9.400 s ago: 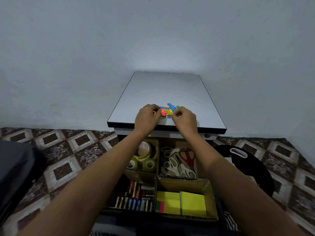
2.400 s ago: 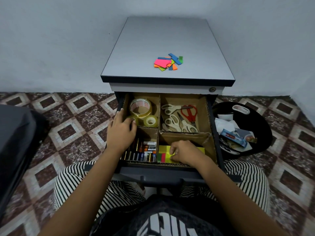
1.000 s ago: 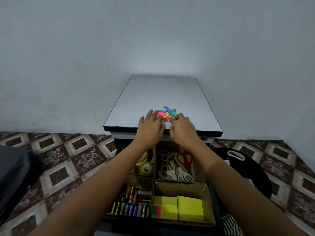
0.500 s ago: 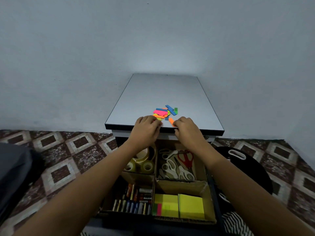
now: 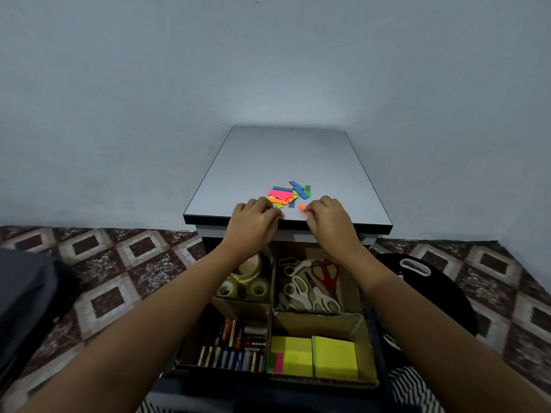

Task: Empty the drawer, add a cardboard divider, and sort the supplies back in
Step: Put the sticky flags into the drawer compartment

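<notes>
Sorting seems nearly done; right hand [image 5: 331, 219] fingers pinch an orange flag [image 5: 302, 207]; left hand [image 5: 253, 222] grip unclear; mid-frame flags [image 5: 283, 193] need gathering into the drawer [image 5: 376, 347].

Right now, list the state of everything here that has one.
Drawer: open.
Cardboard divider: fitted, four compartments.
Tape rolls: back left compartment.
Scissors: back right compartment.
Batteries: front left compartment.
Sticky notes: front right compartment.
Coloured tabs: loose pile on the cabinet top.
Right hand: grip pinches an orange tab.
Left hand: fingers curled beside the pile; grip contents unclear.
</notes>
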Action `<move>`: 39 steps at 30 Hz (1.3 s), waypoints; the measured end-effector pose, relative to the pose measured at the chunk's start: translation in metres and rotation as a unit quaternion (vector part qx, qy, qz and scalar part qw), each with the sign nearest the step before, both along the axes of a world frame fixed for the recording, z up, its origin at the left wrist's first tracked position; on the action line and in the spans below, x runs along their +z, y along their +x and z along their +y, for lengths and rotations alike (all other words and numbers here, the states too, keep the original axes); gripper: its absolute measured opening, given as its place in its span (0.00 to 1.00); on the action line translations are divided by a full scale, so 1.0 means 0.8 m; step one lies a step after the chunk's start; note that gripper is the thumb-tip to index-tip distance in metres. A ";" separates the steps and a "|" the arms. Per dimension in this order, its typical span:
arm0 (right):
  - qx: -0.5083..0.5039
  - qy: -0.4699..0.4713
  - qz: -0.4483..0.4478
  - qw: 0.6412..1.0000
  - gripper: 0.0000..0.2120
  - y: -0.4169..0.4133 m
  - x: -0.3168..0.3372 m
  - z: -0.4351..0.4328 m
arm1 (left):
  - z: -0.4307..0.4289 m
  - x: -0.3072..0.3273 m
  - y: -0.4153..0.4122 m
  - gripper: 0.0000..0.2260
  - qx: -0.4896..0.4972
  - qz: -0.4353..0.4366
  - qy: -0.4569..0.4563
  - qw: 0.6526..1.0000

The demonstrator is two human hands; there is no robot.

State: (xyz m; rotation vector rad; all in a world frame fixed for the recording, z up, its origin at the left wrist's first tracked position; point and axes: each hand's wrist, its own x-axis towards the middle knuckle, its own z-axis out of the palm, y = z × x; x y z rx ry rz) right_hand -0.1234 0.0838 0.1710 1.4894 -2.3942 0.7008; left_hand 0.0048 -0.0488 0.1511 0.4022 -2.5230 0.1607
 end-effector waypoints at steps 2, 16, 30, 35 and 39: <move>-0.012 -0.014 -0.014 1.000 0.11 -0.001 0.001 -0.005 | 0.000 0.002 -0.003 0.15 0.012 0.002 0.002 1.000; 0.003 0.034 -0.060 0.998 0.13 -0.004 0.007 -0.012 | -0.001 0.012 -0.024 0.11 0.052 0.024 0.156 0.986; -0.008 0.036 -0.044 0.998 0.16 0.014 0.006 -0.027 | -0.002 0.028 -0.021 0.10 0.015 0.025 0.286 0.958; -0.026 0.037 -0.032 0.998 0.16 0.020 0.006 -0.035 | -0.001 0.027 -0.017 0.10 0.003 0.044 0.315 0.948; -0.036 0.016 -0.041 0.998 0.15 0.025 0.005 -0.041 | 0.000 0.031 -0.016 0.10 -0.001 0.054 0.348 0.936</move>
